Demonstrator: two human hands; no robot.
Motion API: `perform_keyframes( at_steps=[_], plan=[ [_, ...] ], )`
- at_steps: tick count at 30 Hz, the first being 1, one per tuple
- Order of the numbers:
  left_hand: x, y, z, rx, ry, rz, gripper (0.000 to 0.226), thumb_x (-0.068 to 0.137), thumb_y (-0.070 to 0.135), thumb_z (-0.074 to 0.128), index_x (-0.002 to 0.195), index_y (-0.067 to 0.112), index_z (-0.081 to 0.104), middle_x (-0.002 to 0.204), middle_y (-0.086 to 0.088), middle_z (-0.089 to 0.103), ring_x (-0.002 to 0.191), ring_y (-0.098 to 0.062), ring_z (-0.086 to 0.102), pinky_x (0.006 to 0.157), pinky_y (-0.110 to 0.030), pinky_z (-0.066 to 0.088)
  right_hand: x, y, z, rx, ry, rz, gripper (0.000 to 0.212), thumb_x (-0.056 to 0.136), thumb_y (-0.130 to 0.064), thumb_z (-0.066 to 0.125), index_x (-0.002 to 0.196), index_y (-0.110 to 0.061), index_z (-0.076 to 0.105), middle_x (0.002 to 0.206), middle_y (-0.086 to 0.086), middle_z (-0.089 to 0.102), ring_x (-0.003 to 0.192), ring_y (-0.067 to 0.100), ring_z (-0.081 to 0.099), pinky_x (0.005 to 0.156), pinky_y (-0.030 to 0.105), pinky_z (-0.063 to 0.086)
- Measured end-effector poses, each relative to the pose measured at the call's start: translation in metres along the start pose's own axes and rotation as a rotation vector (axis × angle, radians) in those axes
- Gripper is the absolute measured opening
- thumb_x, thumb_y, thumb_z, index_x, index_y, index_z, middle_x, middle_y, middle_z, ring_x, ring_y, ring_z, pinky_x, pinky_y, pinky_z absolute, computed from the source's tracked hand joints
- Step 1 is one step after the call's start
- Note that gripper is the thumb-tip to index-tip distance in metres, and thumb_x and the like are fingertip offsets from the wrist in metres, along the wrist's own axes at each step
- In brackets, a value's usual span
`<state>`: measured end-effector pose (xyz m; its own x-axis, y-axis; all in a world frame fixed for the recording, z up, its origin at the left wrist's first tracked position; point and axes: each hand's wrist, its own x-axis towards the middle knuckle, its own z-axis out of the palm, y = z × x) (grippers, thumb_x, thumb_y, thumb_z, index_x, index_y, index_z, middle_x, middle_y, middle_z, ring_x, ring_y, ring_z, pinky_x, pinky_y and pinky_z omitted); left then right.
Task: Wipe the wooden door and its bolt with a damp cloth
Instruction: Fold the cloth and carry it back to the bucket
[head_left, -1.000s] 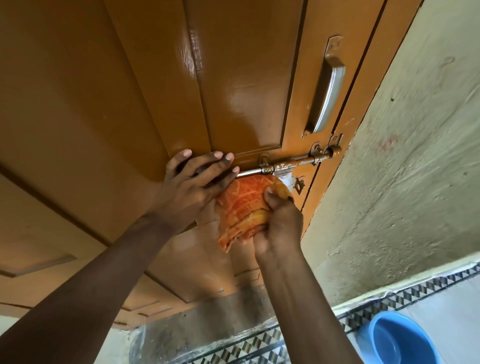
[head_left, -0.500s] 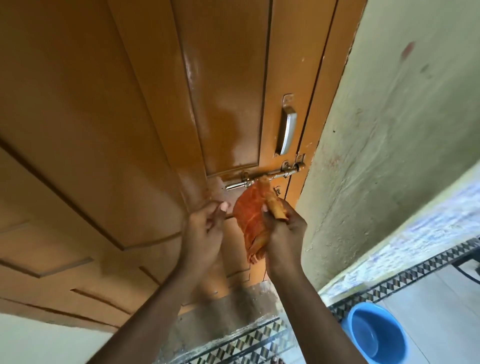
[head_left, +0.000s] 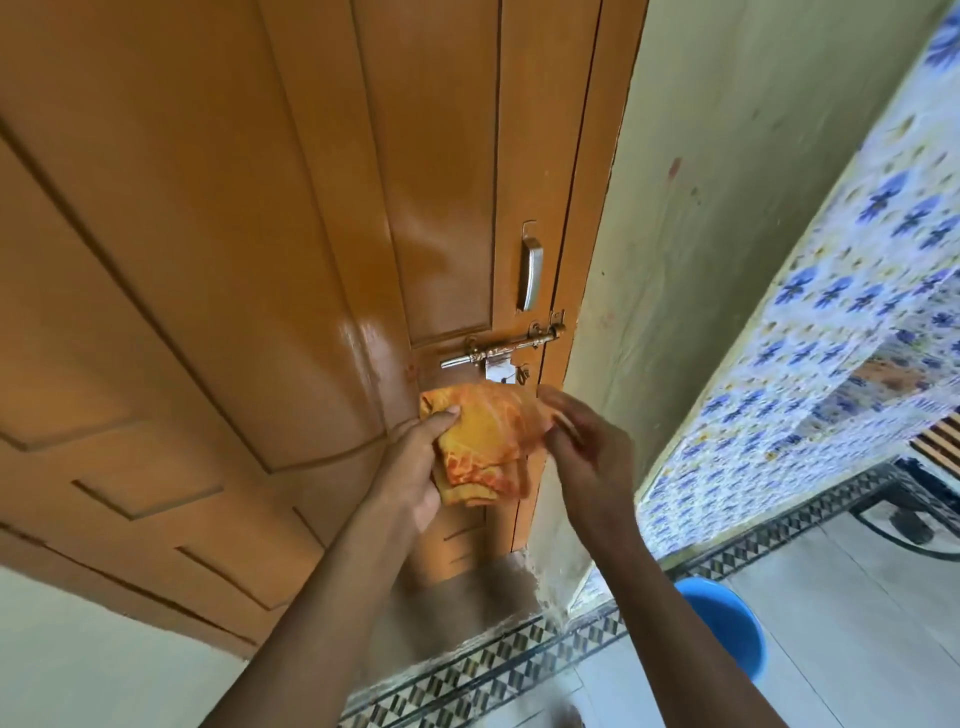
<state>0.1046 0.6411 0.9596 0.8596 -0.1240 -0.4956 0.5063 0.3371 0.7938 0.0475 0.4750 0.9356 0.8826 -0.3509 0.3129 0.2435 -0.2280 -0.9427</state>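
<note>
The glossy orange-brown wooden door (head_left: 249, 249) fills the left and middle of the view. Its metal bolt (head_left: 501, 346) runs across to the frame at the door's right edge, with a silver pull handle (head_left: 532, 273) above it. Just below the bolt, my left hand (head_left: 415, 462) grips a folded orange patterned cloth (head_left: 483, 441) by its left side, thumb on top. My right hand (head_left: 584, 447) hovers at the cloth's right edge, blurred, fingers apart; whether it still touches the cloth is unclear.
A pale green wall (head_left: 727, 208) adjoins the door frame on the right. Blue floral tiles (head_left: 857, 312) cover the far right wall. A blue plastic bucket (head_left: 727, 629) stands on the tiled floor at the lower right, beside a patterned floor border (head_left: 493, 670).
The cloth has passed from my right hand to my left. My left hand came off the bolt's end. The view has pulled back from the door.
</note>
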Motion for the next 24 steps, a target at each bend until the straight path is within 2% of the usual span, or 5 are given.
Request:
perform_keyframes(
  at_steps=[2, 7, 11, 20, 24],
  plan=[
    [-0.01, 0.005, -0.001, 0.0, -0.046, 0.0, 0.024, 0.098, 0.022, 0.065, 0.119, 0.01, 0.067, 0.099, -0.012, 0.079, 0.091, -0.029, 0.074, 0.071, -0.039, 0.062, 0.001, -0.002, -0.005, -0.128, 0.21, 0.145, 0.039, 0.092, -0.042, 0.068, 0.128, -0.027, 0.068, 0.128, -0.008, 0.07, 0.121, 0.009, 0.063, 0.106, 0.045, 0.052],
    [-0.028, 0.009, 0.004, 0.022, -0.148, 0.02, 0.031, 0.096, 0.029, 0.064, 0.121, 0.012, 0.069, 0.107, -0.014, 0.078, 0.098, -0.031, 0.074, 0.084, -0.045, 0.059, 0.012, -0.002, -0.028, 0.535, -0.168, 0.655, 0.065, 0.082, -0.057, 0.071, 0.132, -0.016, 0.064, 0.126, 0.014, 0.068, 0.115, 0.038, 0.065, 0.096, 0.055, 0.055],
    [-0.037, -0.006, 0.023, 0.122, -0.162, 0.067, 0.028, 0.098, 0.028, 0.064, 0.12, 0.012, 0.07, 0.112, -0.014, 0.077, 0.101, -0.03, 0.074, 0.088, -0.045, 0.06, 0.005, -0.009, -0.055, 0.679, -0.131, 0.616, 0.051, 0.085, -0.017, 0.075, 0.127, 0.008, 0.06, 0.1, 0.018, 0.068, 0.075, 0.028, 0.068, 0.051, 0.032, 0.056],
    [-0.053, -0.096, 0.117, 0.368, -0.114, 0.269, 0.049, 0.083, -0.004, 0.081, 0.124, 0.015, 0.061, 0.116, -0.017, 0.074, 0.105, -0.032, 0.073, 0.085, -0.053, 0.062, -0.003, 0.002, -0.185, 0.434, -0.023, 0.395, 0.026, 0.086, -0.009, 0.077, 0.109, -0.012, 0.067, 0.104, 0.018, 0.074, 0.088, 0.028, 0.072, 0.073, 0.043, 0.059],
    [-0.058, -0.15, 0.182, 0.325, -0.055, 0.376, 0.055, 0.087, -0.01, 0.076, 0.121, 0.026, 0.051, 0.097, -0.016, 0.078, 0.091, -0.032, 0.076, 0.074, -0.053, 0.063, 0.0, 0.018, -0.266, 0.42, -0.044, 0.426, 0.027, 0.089, -0.013, 0.074, 0.115, -0.011, 0.07, 0.085, 0.006, 0.075, 0.059, 0.015, 0.069, 0.05, 0.028, 0.054]
  ],
)
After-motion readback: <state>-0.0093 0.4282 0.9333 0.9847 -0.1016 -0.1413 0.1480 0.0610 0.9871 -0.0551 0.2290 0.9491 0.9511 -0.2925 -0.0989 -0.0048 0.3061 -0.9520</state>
